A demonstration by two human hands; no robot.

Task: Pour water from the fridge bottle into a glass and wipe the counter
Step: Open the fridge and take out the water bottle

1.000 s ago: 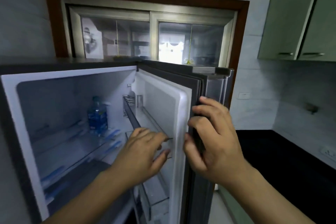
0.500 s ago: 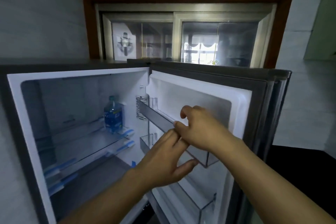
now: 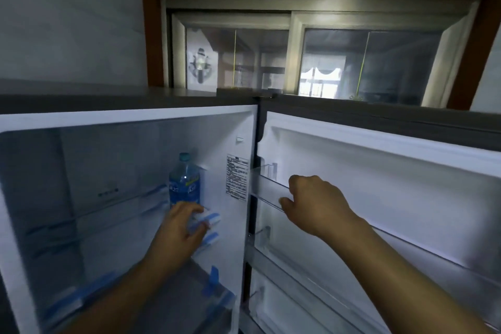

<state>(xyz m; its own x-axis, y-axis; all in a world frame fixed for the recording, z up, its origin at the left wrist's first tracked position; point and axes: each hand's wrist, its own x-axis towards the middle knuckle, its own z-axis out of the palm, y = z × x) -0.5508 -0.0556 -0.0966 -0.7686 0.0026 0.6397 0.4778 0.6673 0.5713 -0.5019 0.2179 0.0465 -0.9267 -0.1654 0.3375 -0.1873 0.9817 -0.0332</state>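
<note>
**Kitchen fridge open, left hand at the foot of the bottle**

Dim kitchen wall and a wood-framed window (image 3: 298,62) fill 12 o'clock above the fridge (image 3: 122,116), whose door (image 3: 393,176) stands swung wide towards 3 o'clock. Inside, the blue-labelled water bottle (image 3: 184,182) stands upright at the right end of the upper glass shelf (image 3: 116,211), near 8 o'clock of the view, cap on. The left hand (image 3: 180,228) lies at the bottle's 6 o'clock with its grip apart. Its fingers are loosely spread, the tips at or just short of the base; I cannot tell whether they touch. The right hand (image 3: 317,203), at the bottle's 3 o'clock, has its grip clamped on the clear rail of the door shelf (image 3: 267,187), fingers hooked over the edge.

The step in hand looks like taking the bottle out. To do it well, the left hand should go higher and wrap the label section rather than the base, since a chilled bottle may be slick. Lift it a touch before drawing it towards 6 o'clock, so the foot clears the shelf lip. The right hand's hold seems useful for steadying the door.
</note>
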